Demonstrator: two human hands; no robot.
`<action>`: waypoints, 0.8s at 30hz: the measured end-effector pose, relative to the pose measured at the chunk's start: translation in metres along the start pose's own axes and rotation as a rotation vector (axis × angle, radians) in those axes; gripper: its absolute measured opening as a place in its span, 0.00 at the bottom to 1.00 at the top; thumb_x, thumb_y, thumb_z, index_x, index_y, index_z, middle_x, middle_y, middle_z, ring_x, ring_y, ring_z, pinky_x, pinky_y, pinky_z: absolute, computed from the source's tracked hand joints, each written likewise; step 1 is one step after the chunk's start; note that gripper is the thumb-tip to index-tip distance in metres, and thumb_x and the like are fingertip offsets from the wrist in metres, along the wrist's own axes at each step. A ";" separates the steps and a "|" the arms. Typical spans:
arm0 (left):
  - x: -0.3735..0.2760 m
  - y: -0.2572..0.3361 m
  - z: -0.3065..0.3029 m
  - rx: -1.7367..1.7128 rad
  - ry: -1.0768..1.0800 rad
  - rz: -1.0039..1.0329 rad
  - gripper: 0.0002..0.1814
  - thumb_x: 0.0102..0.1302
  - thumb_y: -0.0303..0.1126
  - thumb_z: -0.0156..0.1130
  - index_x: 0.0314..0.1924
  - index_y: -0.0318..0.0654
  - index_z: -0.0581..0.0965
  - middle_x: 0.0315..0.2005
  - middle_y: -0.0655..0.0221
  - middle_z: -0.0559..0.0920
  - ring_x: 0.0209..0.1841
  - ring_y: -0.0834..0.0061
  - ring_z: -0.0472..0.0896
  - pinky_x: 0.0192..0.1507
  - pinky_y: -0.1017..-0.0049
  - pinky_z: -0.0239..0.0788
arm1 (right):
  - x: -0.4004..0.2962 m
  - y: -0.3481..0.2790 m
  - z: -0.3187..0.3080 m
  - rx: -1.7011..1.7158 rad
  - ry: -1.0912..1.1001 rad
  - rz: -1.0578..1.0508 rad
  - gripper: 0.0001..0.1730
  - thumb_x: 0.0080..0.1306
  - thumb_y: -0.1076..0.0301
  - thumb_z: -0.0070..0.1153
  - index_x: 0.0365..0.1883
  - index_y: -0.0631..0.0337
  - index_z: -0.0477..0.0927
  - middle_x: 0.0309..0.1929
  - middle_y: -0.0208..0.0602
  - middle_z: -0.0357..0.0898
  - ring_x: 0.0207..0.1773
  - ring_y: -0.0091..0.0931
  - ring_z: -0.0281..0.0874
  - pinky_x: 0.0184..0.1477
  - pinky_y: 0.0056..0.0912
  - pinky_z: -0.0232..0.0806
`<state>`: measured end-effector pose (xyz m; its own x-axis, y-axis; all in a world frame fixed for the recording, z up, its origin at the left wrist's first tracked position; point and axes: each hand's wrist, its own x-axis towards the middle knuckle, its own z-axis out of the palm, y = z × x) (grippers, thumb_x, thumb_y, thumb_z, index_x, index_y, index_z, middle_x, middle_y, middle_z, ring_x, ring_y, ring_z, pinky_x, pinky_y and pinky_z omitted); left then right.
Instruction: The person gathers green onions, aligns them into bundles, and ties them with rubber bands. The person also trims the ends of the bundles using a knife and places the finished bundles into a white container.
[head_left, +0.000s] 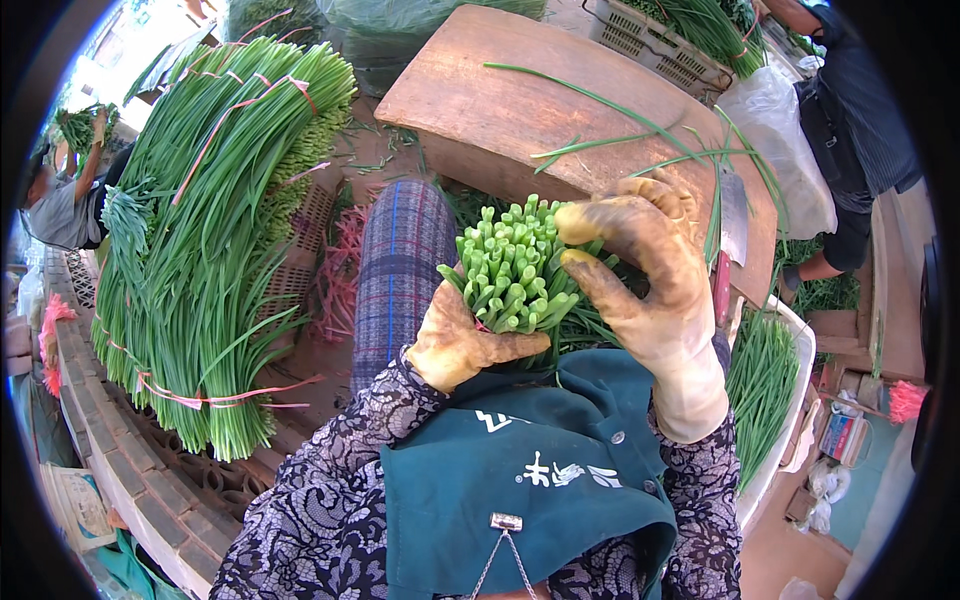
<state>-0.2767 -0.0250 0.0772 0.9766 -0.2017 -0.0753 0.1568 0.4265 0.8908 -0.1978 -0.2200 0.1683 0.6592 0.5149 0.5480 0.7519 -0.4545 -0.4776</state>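
My left hand (469, 337), in a stained rubber glove, grips a bundle of green stalks (517, 270), garlic chives by their look, with the cut ends facing up. My gloved right hand (637, 255) is beside the bundle's right edge, thumb and forefinger curled towards each other; whether a stalk is between them I cannot tell. The bundle rests above my lap, over a teal apron (525, 480). A cleaver (731, 217) with a red handle lies at the right end of the wooden board (540, 97), near loose green leaves (600, 112).
Tied chive bundles (217, 210) are piled on a plastic crate (307, 225) at left. Pink ties (341, 277) lie beside my knee. A white tub (799, 337) of chives stands at right. Two people, one at far left (67, 202) and one at right (855, 112), are nearby.
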 end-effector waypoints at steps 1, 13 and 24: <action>-0.001 0.001 0.001 -0.001 0.005 0.036 0.44 0.54 0.23 0.82 0.70 0.35 0.69 0.62 0.68 0.81 0.66 0.74 0.78 0.71 0.69 0.67 | 0.002 -0.001 -0.001 -0.042 -0.018 -0.008 0.20 0.58 0.64 0.72 0.50 0.47 0.86 0.45 0.24 0.85 0.58 0.33 0.79 0.71 0.52 0.56; 0.000 0.008 -0.003 0.212 0.024 0.017 0.49 0.50 0.23 0.84 0.70 0.34 0.67 0.61 0.67 0.81 0.61 0.74 0.80 0.67 0.70 0.71 | 0.014 -0.015 -0.004 -0.158 -0.118 -0.002 0.20 0.51 0.61 0.75 0.45 0.41 0.87 0.42 0.22 0.80 0.55 0.30 0.79 0.75 0.58 0.51; 0.002 0.005 -0.003 0.118 -0.024 -0.015 0.51 0.53 0.31 0.84 0.74 0.36 0.64 0.67 0.67 0.77 0.70 0.71 0.74 0.76 0.66 0.59 | 0.001 -0.007 0.017 0.019 0.070 -0.095 0.18 0.46 0.71 0.74 0.38 0.50 0.85 0.38 0.26 0.79 0.48 0.35 0.78 0.58 0.48 0.62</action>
<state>-0.2732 -0.0211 0.0803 0.9701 -0.2293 -0.0797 0.1518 0.3167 0.9363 -0.2024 -0.2037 0.1606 0.5839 0.5025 0.6376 0.8112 -0.3922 -0.4337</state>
